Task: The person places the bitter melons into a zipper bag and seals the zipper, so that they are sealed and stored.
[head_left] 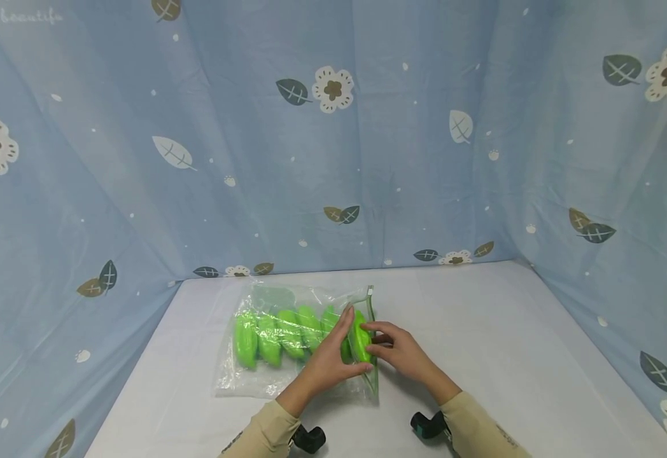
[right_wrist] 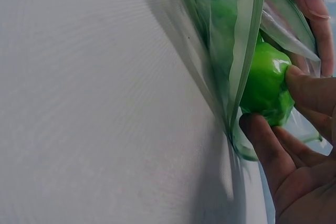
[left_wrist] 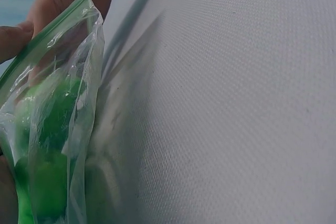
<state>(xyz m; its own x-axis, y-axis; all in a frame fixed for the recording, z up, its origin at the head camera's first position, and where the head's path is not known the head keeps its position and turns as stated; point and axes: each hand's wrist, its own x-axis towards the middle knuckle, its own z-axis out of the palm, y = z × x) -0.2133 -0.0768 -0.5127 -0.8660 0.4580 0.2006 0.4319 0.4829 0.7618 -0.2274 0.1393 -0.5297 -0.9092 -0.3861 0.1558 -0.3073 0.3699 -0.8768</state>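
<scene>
A clear zip bag point(head_left: 230, 380) with a green-edged mouth lies on the table, its mouth facing right. Inside, several glossy bright-green, long fruit-shaped pieces point(head_left: 245, 340) lie side by side. My left hand point(head_left: 328, 362) holds the bag at its mouth, thumb and forefinger spread wide apart along the edge. Right at the opening, my right hand point(head_left: 399, 350) pinches another green fruit-shaped piece point(right_wrist: 265, 80) between thumb and fingers. That piece sits between the two green edges of the mouth. In the left wrist view, the bag's film covers part of the right hand.
A white cloth covers the table point(head_left: 471, 324). Blue patterned curtains point(head_left: 333, 159) rise behind it and along both sides. Black camera mounts point(head_left: 428, 425) show under both wrists, close above the tabletop.
</scene>
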